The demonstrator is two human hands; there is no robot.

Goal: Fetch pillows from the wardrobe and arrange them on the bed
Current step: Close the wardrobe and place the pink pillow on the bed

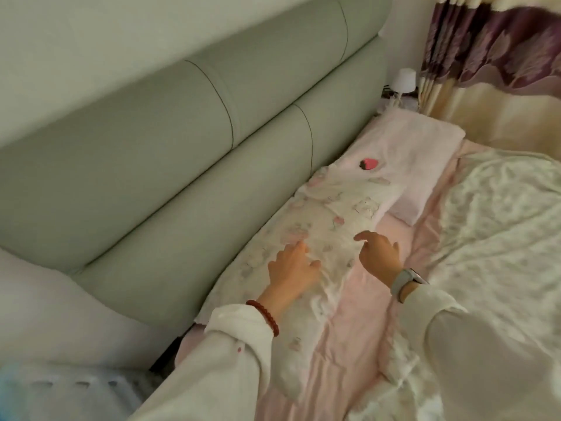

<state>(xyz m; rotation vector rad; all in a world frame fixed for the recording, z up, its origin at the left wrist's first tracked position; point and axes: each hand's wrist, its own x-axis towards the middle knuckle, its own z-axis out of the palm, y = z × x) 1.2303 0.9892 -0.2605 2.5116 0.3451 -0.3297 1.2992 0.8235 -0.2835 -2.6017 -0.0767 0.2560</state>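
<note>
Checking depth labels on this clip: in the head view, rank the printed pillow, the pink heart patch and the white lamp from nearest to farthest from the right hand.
1. printed pillow, right beside the right hand.
2. pink heart patch, farther along, on the pink pillow.
3. white lamp, far corner beside the headboard.

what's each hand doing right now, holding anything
Left hand: open, fingers spread, resting flat on the patterned pillow, holding nothing.
Right hand: open, fingers loosely curled at the pillow's edge, holding nothing.

Headboard (188, 153) walls the left; bare pink sheet (373, 314) lies open beside quilt (485, 238).
</note>
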